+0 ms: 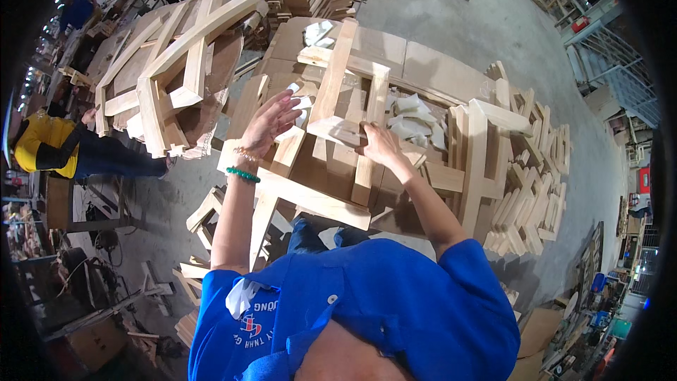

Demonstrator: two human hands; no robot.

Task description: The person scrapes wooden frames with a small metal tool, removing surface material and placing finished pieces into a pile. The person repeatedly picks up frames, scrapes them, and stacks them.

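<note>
Blue shirt (416,289) lies nearest the camera in the head view, behind both hands. Right hand (383,145): fingers and thumb closed on the right end of the crosspiece (335,130) of a wooden frame (333,81). Left hand (268,125): unclosed, fingers spread, apart from the frame; no grip on any part can be made out. Green bracelet (243,175) sits at its wrist.

Frame position: ahead of the right hand and to its left; to the right of the left hand, between the two. Long axis of the frame: directed away from the body, far end leaning slightly right. Crosspiece: across that axis, near end. Nearer hand: right, in contact; the left stands off to the side.

Surroundings: white scraps (416,121) lie ahead and to the right of the right hand. Cardboard (430,63) extends beyond them. Loose bar (314,199) lies between the left hand and the body, offset right. Stacked frames (532,183) stand well to the right of the right hand.
</note>
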